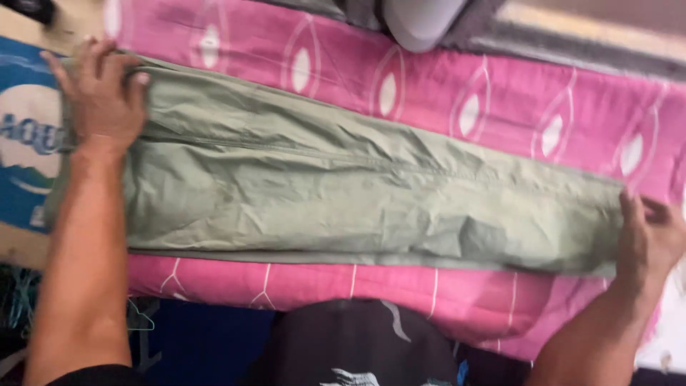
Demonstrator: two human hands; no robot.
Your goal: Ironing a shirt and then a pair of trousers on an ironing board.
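Note:
A pair of olive-green trousers [343, 193] lies folded lengthwise and stretched flat across a pink patterned mattress [500, 107]. My left hand [103, 93] rests on the left end of the garment, fingers closed over its edge. At the far right my right hand [650, 236] grips the other end of the cloth. The fabric is wrinkled in the middle and runs slightly downhill to the right.
A blue and white printed sheet [25, 136] lies under the left end. A grey rounded object [421, 21] sits at the top beyond the mattress. Dark clothing [350, 343] and a blue surface [200, 336] lie below the mattress's near edge.

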